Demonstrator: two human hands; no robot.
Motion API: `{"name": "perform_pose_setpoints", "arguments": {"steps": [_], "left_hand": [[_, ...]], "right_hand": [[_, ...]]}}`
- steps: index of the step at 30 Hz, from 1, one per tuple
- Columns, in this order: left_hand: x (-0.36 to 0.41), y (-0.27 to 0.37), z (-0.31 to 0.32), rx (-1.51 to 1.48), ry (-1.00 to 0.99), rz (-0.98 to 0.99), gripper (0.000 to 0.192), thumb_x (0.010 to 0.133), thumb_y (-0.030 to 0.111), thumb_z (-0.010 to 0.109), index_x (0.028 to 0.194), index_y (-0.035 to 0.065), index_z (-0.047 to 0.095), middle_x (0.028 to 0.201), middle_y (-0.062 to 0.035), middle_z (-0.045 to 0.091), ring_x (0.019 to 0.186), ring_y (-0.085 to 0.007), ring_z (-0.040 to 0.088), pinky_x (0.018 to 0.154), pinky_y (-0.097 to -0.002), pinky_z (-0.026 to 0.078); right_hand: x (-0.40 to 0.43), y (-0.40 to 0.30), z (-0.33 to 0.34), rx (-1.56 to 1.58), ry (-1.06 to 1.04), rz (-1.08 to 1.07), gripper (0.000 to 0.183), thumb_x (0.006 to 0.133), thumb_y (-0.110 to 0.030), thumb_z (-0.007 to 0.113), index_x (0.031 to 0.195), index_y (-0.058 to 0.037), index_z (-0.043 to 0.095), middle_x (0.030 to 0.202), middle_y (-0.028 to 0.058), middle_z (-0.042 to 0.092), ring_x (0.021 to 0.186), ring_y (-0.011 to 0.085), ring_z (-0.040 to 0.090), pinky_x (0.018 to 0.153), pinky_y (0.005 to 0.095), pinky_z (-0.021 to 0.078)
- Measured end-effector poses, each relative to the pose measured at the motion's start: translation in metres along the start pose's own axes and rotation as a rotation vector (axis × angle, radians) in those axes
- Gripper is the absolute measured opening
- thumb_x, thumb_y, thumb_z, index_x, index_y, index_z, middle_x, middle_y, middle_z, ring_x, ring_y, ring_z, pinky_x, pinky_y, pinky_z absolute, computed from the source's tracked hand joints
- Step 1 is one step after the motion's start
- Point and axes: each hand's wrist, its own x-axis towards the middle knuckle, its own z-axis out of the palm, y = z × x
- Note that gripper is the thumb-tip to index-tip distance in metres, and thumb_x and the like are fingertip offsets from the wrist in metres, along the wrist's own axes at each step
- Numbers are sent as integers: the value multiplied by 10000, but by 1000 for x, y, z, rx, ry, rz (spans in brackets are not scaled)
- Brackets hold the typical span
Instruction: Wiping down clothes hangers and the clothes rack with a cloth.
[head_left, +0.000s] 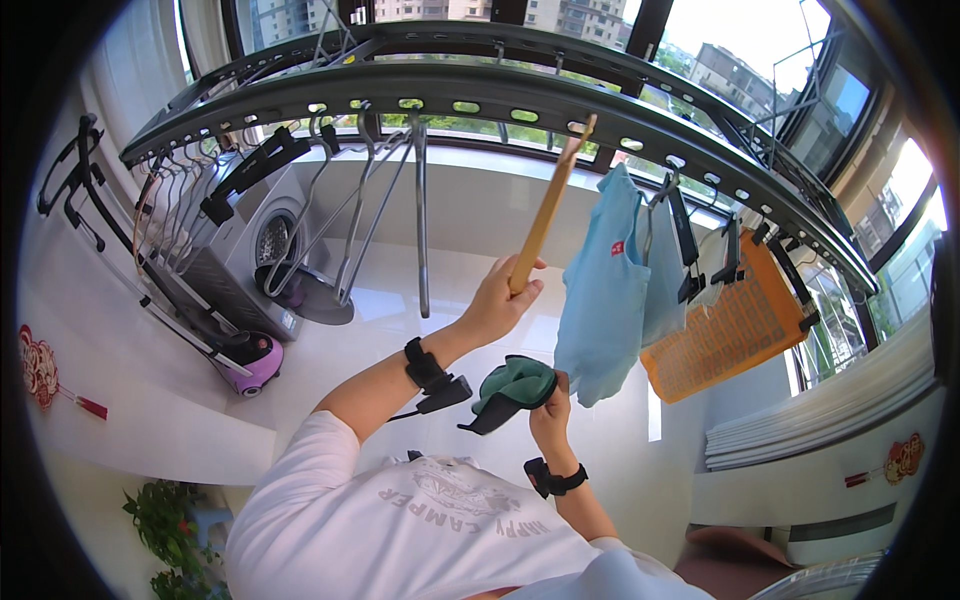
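My left hand (501, 301) grips the lower end of a light-brown wooden stick (551, 210). Its tip rises to the slotted front bar of a dark drying rack (465, 79); whether they touch, I cannot tell. Lower down, my right hand (551, 416) holds the edge of a green and black cap (514, 390), its hollow partly facing up. Just beyond the cap hangs a light-blue sleeveless garment (604, 292) from the rack. The cap sits apart from the stick.
Several metal hangers (360, 217) hang on the left of the rack. An orange patterned cloth (731, 322) is clipped at the right. Behind on the left are a front-loading washing machine (259, 247) and a purple wheeled appliance (259, 367). A leafy plant (165, 517) stands lower left.
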Motion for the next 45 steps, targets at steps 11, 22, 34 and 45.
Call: {"name": "perform_pose_setpoints", "arguments": {"steps": [11,22,34,45], "left_hand": [[-77,-1,-72,29,-194,-156,292,933,27,582,1217,92,557,982,-7,614,886,-95,566,807,-250,477],[-162,25,-192,56,-441,-324,358,752,-149,465,1031,23,608,1087,-87,643,907,-165,597,800,-295,498],[-186,56,-235,-155,-478,-336,218,685,-130,425,806,16,533,1358,-241,564,956,-210,586,864,-335,491],[-162,46,-233,-273,-551,-266,242,686,-134,399,821,13,535,1336,-245,576,994,-222,574,880,-351,473]], "right_hand": [[50,-31,10,486,176,23,167,972,-51,503,1045,6,642,1044,64,662,969,174,612,891,305,480],[124,-118,68,-364,-145,-661,484,795,-226,613,1205,27,571,1309,245,523,1286,425,432,1115,531,242],[175,-67,71,-254,26,-440,174,718,-175,595,682,-16,533,578,101,485,521,240,537,485,312,392],[184,-30,66,483,501,13,207,859,-252,561,727,-92,552,676,-13,572,592,168,566,555,288,455]]}}
